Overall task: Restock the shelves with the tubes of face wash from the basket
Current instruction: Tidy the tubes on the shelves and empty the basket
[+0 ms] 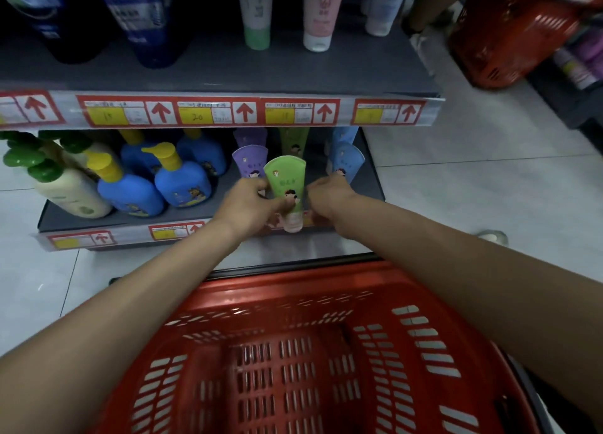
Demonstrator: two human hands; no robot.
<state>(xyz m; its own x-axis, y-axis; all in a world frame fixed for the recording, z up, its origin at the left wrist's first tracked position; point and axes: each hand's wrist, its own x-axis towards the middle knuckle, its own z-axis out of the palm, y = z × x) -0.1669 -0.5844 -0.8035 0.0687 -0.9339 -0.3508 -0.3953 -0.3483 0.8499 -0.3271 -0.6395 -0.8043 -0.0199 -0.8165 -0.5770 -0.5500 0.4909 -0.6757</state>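
1. The red basket (293, 352) is nearest; no tubes show inside it.
2. The green face wash tube (285, 185) stands cap-down at the near edge of the lower shelf (208, 213). The left hand (251, 202) grasps its lower body. The right hand (329, 192) is at its right edge; I cannot tell whether it is holding.
3. The tube is probably light, soft-walled and slick, so it is best held low, near the stiffer cap.
4. Farther back stand purple tubes (249, 162) on the left and blue tubes (346, 159) on the right.
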